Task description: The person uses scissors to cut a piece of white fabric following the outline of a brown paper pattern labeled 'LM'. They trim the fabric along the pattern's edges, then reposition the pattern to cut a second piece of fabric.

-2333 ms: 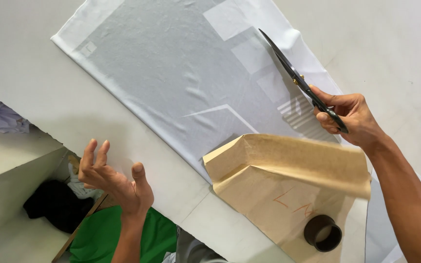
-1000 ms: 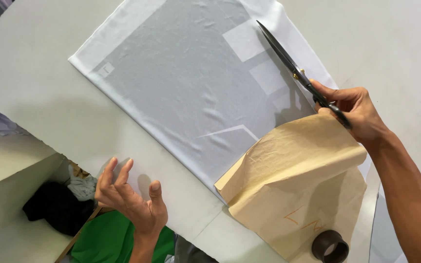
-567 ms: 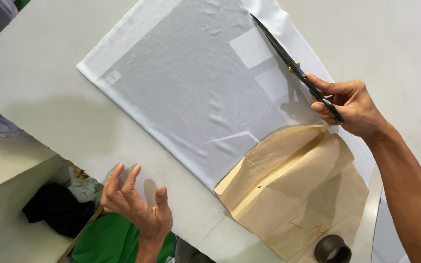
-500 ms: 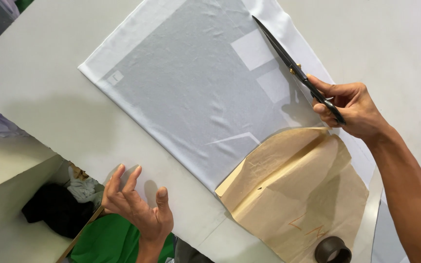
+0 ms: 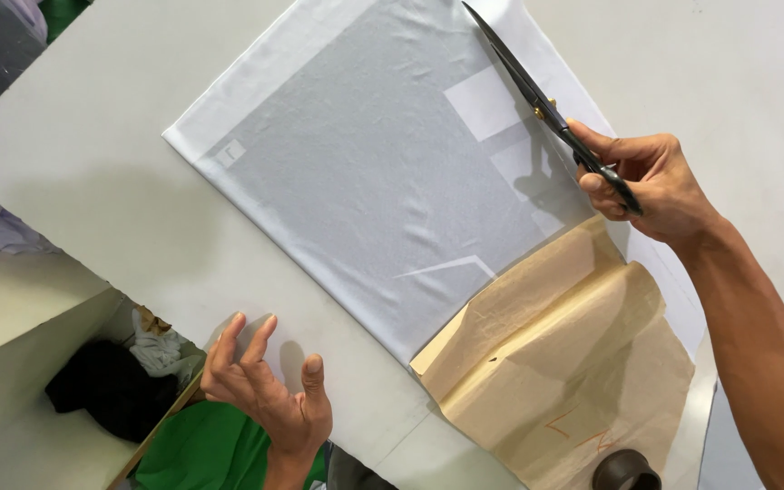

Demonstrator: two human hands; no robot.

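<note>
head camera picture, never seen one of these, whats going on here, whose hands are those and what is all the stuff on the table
The camera sits on a person's head and looks down, so both hands are that person's own. The right hand holds long black scissors, blades together, above a white cloth spread flat on a pale table. The left hand is open and empty at the table's near edge. A creased brown paper lies over the cloth's near corner, with a dark ring-shaped thing beside it. Lower left is a box holding dark and white fabric.
</note>
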